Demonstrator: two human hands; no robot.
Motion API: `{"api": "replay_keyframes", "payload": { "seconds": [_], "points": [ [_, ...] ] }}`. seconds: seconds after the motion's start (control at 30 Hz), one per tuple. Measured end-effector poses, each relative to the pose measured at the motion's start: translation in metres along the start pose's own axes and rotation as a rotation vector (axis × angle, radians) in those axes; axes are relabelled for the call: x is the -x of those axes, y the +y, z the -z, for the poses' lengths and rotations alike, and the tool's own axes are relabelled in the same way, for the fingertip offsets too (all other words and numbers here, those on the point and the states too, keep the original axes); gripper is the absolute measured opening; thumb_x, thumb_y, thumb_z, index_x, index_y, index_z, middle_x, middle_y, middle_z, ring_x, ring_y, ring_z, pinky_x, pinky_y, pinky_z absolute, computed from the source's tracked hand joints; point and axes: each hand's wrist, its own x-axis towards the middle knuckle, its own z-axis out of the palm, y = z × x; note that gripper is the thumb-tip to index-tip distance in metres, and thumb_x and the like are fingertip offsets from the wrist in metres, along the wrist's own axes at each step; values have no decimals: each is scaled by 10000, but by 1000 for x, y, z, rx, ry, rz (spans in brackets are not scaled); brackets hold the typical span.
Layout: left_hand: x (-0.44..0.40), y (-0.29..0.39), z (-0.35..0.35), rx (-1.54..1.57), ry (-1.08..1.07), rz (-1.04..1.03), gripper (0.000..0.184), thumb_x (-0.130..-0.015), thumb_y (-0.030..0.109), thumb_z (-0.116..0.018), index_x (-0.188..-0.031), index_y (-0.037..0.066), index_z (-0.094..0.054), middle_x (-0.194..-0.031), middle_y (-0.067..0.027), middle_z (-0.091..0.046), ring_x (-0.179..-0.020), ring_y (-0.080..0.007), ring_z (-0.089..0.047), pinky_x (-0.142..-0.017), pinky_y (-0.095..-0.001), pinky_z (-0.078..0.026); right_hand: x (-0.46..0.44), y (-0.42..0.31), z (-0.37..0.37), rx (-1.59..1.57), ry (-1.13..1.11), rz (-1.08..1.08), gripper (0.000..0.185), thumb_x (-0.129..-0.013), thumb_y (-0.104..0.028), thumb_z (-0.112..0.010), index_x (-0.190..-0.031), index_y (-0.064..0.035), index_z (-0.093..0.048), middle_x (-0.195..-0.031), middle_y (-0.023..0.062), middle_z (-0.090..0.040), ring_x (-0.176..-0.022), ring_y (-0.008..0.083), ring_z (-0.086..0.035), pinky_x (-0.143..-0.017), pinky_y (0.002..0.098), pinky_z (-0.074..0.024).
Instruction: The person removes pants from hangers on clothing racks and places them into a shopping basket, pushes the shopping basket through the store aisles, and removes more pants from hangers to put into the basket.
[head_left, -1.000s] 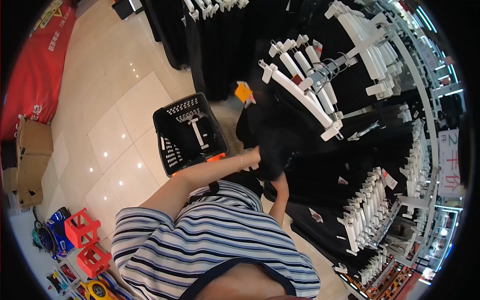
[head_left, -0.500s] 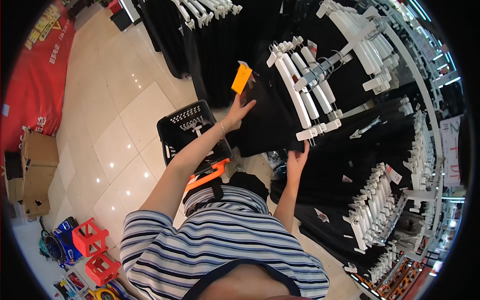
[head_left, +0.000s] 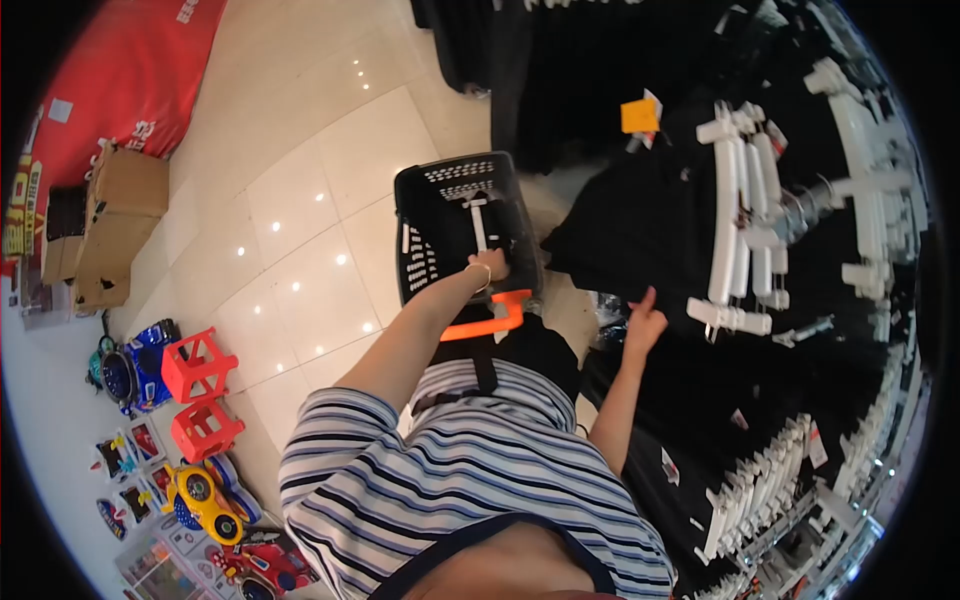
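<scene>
My left hand (head_left: 490, 264) is inside the black basket (head_left: 519, 210), beside a white hanger (head_left: 478, 222). Its fingers are curled closed, and what they grip is hidden against dark contents. My right hand (head_left: 644, 322) is by the lower edge of a black garment (head_left: 625, 225) on the rack, thumb raised apart from the fingers, with nothing visible held. White clip hangers (head_left: 731, 230) are to its upper right. An orange tag (head_left: 639, 116) shows above the garment.
The basket's orange handle (head_left: 485, 328) lies near my waist. More black clothes on white hangers (head_left: 760, 485) fill the lower right. Red stools (head_left: 200, 365), boxed toys and a cardboard box (head_left: 125, 215) stand at the left, by a red banner (head_left: 135, 70).
My left hand has left the orange tag and gone down into the basket. My right hand has moved off the hanger's lower end. The view has turned, shifting the rack and basket rightward.
</scene>
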Motion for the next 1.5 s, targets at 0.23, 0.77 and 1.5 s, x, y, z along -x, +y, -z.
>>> {"api": "replay_keyframes", "payload": {
  "seconds": [0.23,0.77,1.5],
  "points": [
    [-24,-143,15,-656,140,-33,403,-816,261,-509,-1183,94,-503,-1265,-132,-451,-1241,-284,-343,-1043,-512,-155,-1,47,-13,-16,22,104,331,-878,-143,-453,-710,62,-650,-662,171,-627,-632,193,-610,-567,315,-475],
    [-220,-274,36,-871,137,0,381,-883,181,-380,-1235,84,-490,-1378,-89,-350,-1336,-252,-196,-1093,-452,-30,30,18,-7,-262,149,34,264,-781,138,-381,-1008,94,-509,-944,132,-556,-706,194,-592,-611,309,-554],
    [136,-72,144,2300,-352,61,341,-880,304,-500,-1005,-3,-582,-984,-166,-626,-915,-292,-607,-835,-409,-489,116,-96,-99,-1078,-973,-815,453,-921,-364,-442,-1150,25,-483,-1031,157,-584,-958,214,-588,-849,320,-469]
  ]
}}
